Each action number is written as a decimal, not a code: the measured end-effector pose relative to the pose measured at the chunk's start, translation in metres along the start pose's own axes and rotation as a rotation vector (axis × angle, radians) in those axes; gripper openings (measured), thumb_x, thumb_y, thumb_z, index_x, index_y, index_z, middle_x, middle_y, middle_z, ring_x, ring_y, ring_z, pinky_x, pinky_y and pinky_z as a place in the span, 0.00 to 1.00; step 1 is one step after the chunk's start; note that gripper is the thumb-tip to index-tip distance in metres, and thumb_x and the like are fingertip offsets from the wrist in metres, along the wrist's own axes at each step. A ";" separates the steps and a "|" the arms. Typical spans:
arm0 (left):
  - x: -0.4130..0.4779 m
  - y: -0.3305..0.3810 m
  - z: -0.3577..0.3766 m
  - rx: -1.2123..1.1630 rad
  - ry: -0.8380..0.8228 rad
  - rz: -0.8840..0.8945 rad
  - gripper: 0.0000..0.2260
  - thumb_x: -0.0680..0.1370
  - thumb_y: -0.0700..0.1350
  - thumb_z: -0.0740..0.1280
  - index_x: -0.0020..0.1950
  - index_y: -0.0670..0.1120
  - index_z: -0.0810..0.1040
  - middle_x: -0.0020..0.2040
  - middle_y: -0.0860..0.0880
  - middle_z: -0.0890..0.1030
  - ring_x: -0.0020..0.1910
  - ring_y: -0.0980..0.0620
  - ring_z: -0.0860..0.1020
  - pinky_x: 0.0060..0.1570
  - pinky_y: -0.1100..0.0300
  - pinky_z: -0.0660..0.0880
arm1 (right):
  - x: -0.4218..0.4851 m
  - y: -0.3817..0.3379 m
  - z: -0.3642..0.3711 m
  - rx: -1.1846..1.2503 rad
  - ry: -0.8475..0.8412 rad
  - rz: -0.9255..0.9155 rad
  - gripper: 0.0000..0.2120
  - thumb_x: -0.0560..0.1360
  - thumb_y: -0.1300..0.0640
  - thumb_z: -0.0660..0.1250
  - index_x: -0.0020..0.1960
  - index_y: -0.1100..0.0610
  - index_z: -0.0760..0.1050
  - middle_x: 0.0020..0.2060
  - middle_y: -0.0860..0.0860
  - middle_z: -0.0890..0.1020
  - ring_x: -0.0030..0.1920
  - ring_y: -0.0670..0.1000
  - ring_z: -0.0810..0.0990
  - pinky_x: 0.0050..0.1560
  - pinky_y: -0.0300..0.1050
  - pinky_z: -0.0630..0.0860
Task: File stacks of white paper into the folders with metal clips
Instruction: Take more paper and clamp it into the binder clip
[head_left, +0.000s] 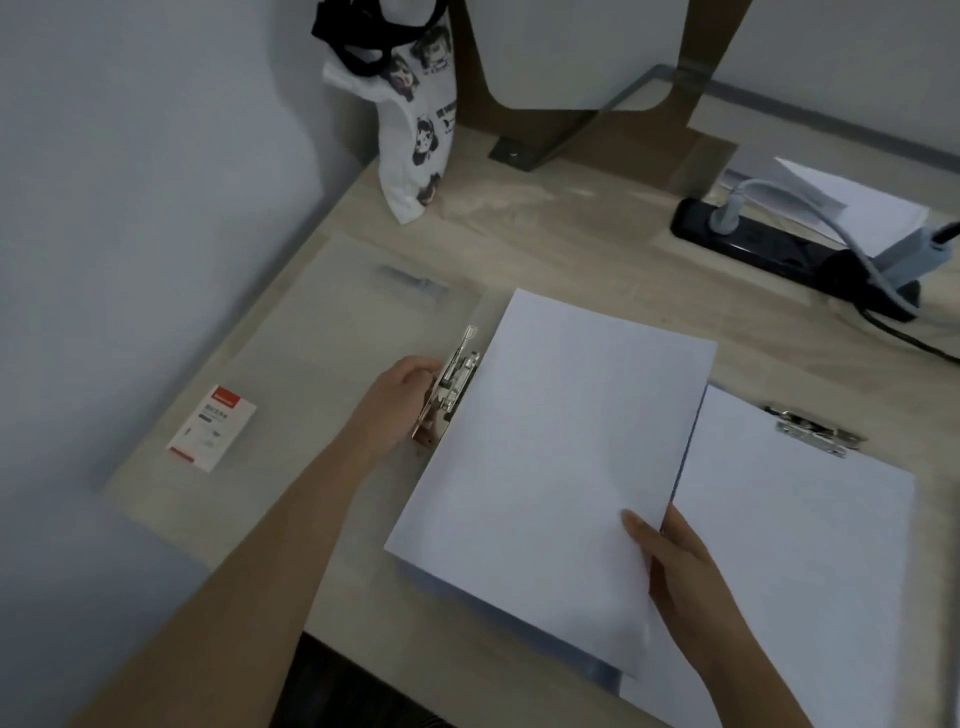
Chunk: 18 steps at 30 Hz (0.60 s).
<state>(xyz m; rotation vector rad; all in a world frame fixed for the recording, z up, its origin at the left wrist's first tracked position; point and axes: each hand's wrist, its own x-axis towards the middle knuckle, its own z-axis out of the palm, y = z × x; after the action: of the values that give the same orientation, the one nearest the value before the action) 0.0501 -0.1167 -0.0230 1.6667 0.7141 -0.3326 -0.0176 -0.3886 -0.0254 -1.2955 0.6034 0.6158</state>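
Right hand (685, 582) on blank white paper stack (545, 457) beside shiny metal clip (453, 384)

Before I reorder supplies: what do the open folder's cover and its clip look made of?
Folder cover: likely frosted translucent plastic, since the desk grain shows faintly through. Clip: polished metal, probably steel, given its bright mirror-like glints.

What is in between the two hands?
The stack of white paper, in the head view: the left hand holds the metal clip beside it, the right hand grips its edge.
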 end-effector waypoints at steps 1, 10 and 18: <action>0.001 0.002 -0.002 0.023 -0.026 0.006 0.13 0.79 0.38 0.53 0.50 0.48 0.77 0.40 0.42 0.78 0.39 0.44 0.74 0.38 0.55 0.72 | 0.002 0.001 0.003 -0.005 0.008 -0.006 0.11 0.76 0.60 0.62 0.52 0.46 0.76 0.47 0.44 0.85 0.48 0.47 0.84 0.44 0.40 0.78; 0.010 0.019 -0.013 0.114 -0.197 -0.013 0.18 0.77 0.34 0.53 0.59 0.47 0.76 0.49 0.48 0.80 0.41 0.55 0.78 0.39 0.65 0.75 | 0.010 0.010 0.018 -0.091 0.025 -0.062 0.10 0.76 0.59 0.61 0.51 0.45 0.75 0.45 0.44 0.84 0.41 0.45 0.84 0.36 0.36 0.78; 0.011 0.027 -0.009 0.112 -0.248 0.004 0.18 0.76 0.33 0.53 0.56 0.49 0.75 0.49 0.50 0.78 0.44 0.55 0.76 0.50 0.62 0.74 | 0.011 0.015 0.016 -0.115 0.028 -0.080 0.12 0.77 0.59 0.61 0.57 0.47 0.74 0.48 0.46 0.83 0.45 0.46 0.83 0.39 0.37 0.78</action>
<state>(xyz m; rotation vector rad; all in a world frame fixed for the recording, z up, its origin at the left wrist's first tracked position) 0.0741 -0.1069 -0.0062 1.6946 0.5144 -0.5744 -0.0197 -0.3693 -0.0406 -1.4318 0.5425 0.5736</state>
